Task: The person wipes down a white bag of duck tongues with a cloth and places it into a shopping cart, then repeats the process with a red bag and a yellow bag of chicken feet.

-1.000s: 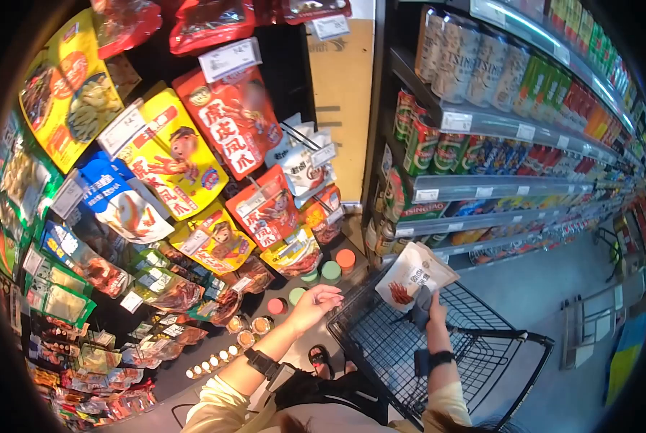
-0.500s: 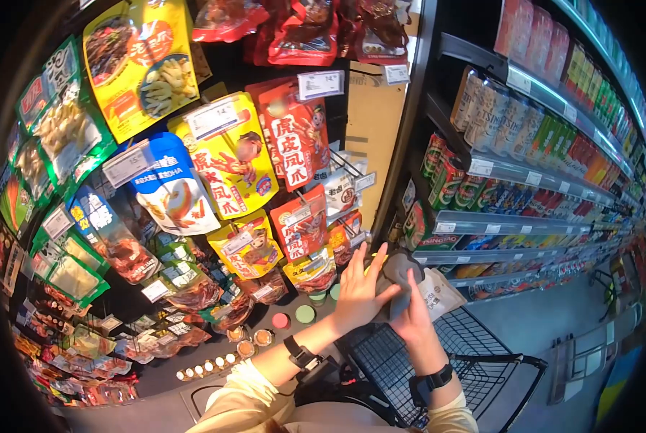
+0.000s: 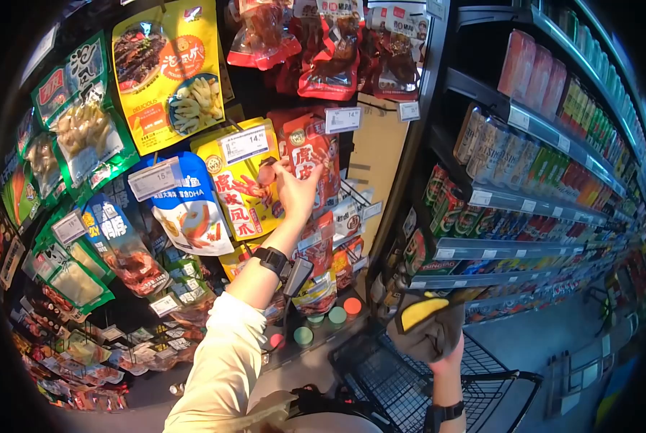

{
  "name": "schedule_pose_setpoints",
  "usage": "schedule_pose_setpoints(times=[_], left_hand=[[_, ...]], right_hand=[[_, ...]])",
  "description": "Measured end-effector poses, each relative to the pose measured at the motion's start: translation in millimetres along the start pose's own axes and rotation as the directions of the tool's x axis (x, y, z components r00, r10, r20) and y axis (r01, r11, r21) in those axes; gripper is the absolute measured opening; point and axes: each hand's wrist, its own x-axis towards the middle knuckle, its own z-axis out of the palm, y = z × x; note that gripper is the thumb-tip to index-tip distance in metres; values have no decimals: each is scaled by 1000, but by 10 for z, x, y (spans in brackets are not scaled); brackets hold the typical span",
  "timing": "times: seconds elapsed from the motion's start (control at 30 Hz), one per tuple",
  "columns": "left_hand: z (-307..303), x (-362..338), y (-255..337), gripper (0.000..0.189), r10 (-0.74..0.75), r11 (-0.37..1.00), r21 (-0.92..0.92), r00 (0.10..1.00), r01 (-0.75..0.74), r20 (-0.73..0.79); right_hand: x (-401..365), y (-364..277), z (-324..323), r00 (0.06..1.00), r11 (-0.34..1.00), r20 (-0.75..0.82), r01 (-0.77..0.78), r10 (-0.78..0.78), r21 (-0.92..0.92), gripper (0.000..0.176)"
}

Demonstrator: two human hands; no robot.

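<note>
My left hand [image 3: 296, 193] reaches up to the hanging snack packets, its thumb apart from the fingers. Its fingertips are right at the right edge of a yellow snack packet [image 3: 229, 191], and the thumb overlaps a red packet [image 3: 310, 141] beside it. Lower right, my right hand [image 3: 449, 355] is closed on a soft dark grey cloth item [image 3: 435, 338] with a yellow, black-edged panel; most of the fingers are hidden behind it. A black wire shopping cart [image 3: 381, 361] stands beneath this hand.
A blue-and-white packet [image 3: 182, 209] and a large yellow packet [image 3: 168, 79] hang to the left. Price tags [image 3: 342, 120] stick out before the packets. Shelves of drink cans [image 3: 492, 180] line the right side. Round coloured lids [image 3: 337, 315] show low down.
My left hand has left the grey cloth item and moved up and left to the hanging packets. My right hand has moved lower, still holding the cloth item, whose yellow panel now shows.
</note>
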Motion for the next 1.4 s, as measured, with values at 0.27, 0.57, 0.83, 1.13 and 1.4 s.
schedule_pose_setpoints(times=[0.27, 0.57, 0.83, 1.13, 1.4], left_hand=[[236, 194, -312, 62, 123, 978, -197, 960, -74, 250], [212, -34, -102, 38, 93, 953, -303, 951, 1, 295], [-312, -444, 537, 26, 17, 612, -593, 741, 523, 671], [-546, -1465, 451, 33, 33, 702, -240, 305, 671, 952], [-820, -2404, 619, 39, 166, 508, -206, 139, 836, 976]], right_hand=[[-296, -178, -219, 998, 999, -40, 50, -51, -12, 42], [-372, -240, -291, 993, 999, -110, 45, -47, -23, 44], [-359, -297, -365, 996, 999, -86, 36, -34, 19, 47], [-389, -196, 148, 911, 815, -140, 269, -389, -513, 51], [-155, 223, 606, 641, -502, 733, 568, -228, -653, 76]])
